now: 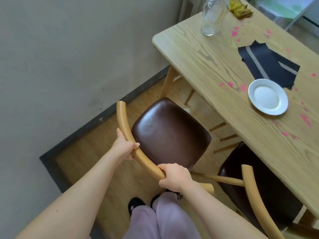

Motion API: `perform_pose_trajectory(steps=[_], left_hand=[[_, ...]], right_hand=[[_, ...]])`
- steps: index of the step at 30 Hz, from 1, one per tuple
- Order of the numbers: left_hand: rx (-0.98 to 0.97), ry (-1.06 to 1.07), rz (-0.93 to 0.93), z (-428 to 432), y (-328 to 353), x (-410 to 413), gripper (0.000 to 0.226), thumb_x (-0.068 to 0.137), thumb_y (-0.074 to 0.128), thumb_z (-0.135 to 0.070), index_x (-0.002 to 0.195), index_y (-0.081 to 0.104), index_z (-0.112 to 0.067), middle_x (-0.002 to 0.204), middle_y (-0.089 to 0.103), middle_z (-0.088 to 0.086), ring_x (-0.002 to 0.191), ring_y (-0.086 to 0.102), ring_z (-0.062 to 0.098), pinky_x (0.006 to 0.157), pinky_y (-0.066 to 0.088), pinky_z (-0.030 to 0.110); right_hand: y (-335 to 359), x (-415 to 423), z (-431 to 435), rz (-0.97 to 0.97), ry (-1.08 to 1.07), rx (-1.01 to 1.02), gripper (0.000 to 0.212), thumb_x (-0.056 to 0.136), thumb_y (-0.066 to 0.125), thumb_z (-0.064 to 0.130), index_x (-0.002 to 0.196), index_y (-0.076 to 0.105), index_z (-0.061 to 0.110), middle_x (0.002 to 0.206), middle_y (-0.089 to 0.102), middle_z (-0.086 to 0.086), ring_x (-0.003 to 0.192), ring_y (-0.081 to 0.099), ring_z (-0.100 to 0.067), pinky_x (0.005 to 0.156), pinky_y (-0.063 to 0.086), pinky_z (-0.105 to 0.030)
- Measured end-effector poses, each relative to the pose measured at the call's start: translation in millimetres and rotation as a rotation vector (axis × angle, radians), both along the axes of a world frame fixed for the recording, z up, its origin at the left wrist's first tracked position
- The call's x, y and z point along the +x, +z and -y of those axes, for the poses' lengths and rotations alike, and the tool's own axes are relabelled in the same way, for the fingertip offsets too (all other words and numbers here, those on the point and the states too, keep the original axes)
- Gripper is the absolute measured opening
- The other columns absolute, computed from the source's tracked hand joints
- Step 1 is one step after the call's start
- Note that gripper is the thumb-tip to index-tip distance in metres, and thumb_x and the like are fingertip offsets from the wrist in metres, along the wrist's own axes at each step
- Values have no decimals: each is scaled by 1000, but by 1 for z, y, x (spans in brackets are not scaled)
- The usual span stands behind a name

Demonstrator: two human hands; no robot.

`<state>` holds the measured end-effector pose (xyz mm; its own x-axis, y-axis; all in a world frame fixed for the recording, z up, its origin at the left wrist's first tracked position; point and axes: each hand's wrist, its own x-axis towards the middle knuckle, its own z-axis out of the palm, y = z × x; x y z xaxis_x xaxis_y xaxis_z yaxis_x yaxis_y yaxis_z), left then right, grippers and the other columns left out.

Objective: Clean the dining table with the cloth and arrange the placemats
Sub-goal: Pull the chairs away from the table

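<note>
Pale wood-grain worktop along the right side, rounded corner toward the wall, soiled in several places.

Wooden chair with dark brown padded seat, standing clear of the worktop edge on the wooden floor, curved backrest rail nearest the camera. Second chair of the same make to its right, seat partly tucked under the worktop.

Dark placemats lying mid-worktop, two overlapping and askew to each other and to the worktop edge. Navy to black fabric, one pale grey stripe on each, edges uneven.

White plate just in front of the placemats, far rim meeting their near edge.

Clear glass jug upright toward the far end of the worktop.

Left hand gripping the backrest rail of the first chair, fingers curled round it from the outside. Right hand gripping the same rail further along, fingers wrapped over the top and pressed together.

Yellow cloth crumpled at the far end of the worktop, just beside the jug, well apart from both hands.

Pink stains scattered over the worktop: near the jug, beside the plate, and along the near right stretch.
</note>
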<state>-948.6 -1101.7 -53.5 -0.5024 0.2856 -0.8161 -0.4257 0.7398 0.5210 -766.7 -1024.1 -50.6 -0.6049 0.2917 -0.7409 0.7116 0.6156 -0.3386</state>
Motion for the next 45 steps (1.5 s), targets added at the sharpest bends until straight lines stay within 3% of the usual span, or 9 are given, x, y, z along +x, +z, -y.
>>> perform_pose_trajectory(steps=[5, 10, 16, 21, 25, 31, 38, 45], left_hand=[[-34, -33, -17, -12, 2, -9, 104, 83, 68, -5, 148, -5, -39, 138, 43, 16, 104, 61, 34, 79, 56, 52], [-64, -73, -36, -16, -1, -19, 101, 83, 68, -4, 148, -2, -37, 132, 46, 15, 88, 62, 26, 69, 58, 46], [-43, -150, -87, -38, -6, -36, 99, 82, 70, -9, 147, 3, -39, 122, 44, 6, 81, 58, 17, 47, 54, 31], [-41, -163, -73, -51, -7, -41, 99, 81, 70, -9, 148, 3, -38, 122, 45, 5, 87, 61, 22, 55, 57, 36], [-57, -142, -36, -61, -5, -43, 85, 80, 70, -6, 143, 20, -31, 116, 52, 9, 93, 62, 28, 66, 59, 44], [-119, -115, 30, -65, -10, -45, 63, 80, 71, -6, 131, 36, -12, 113, 56, 15, 96, 63, 32, 66, 59, 44], [-193, -132, 102, -47, -19, -54, 66, 81, 69, -5, 134, 29, -9, 110, 56, 20, 91, 63, 33, 61, 58, 44], [-157, -200, 235, -45, -14, -61, 44, 83, 68, -8, 121, 46, -3, 107, 61, 20, 92, 65, 33, 64, 57, 44]], right_hand=[[-4, 1, -15, 18, 22, -41, 45, 75, 61, 27, 119, 56, 33, 108, 64, 3, 99, 59, -23, 84, 49, -34], [-16, -10, -13, 55, 76, -85, 34, 72, 63, 26, 106, 57, 25, 100, 64, -1, 91, 60, -26, 77, 48, -34], [-20, -29, -30, 49, 100, -100, 31, 70, 65, 27, 99, 55, 21, 98, 63, -3, 88, 58, -28, 71, 43, -33], [-18, -32, -47, 63, 124, -140, 35, 71, 67, 33, 103, 55, 22, 98, 62, -1, 88, 60, -26, 71, 46, -33], [-15, -32, -55, 71, 124, -145, 35, 71, 67, 31, 103, 56, 22, 98, 62, -1, 89, 60, -25, 72, 48, -33], [-16, -30, -56, 110, 84, -165, 39, 70, 67, 30, 107, 54, 22, 100, 61, -2, 92, 59, -27, 71, 46, -32], [-19, -26, -25, 146, 28, -145, 35, 75, 63, 22, 108, 53, 21, 103, 60, -3, 93, 59, -27, 75, 48, -34], [-15, -23, 0, 121, -144, 27, 29, 80, 58, 13, 107, 51, 22, 108, 61, -3, 101, 59, -27, 78, 45, -35]])
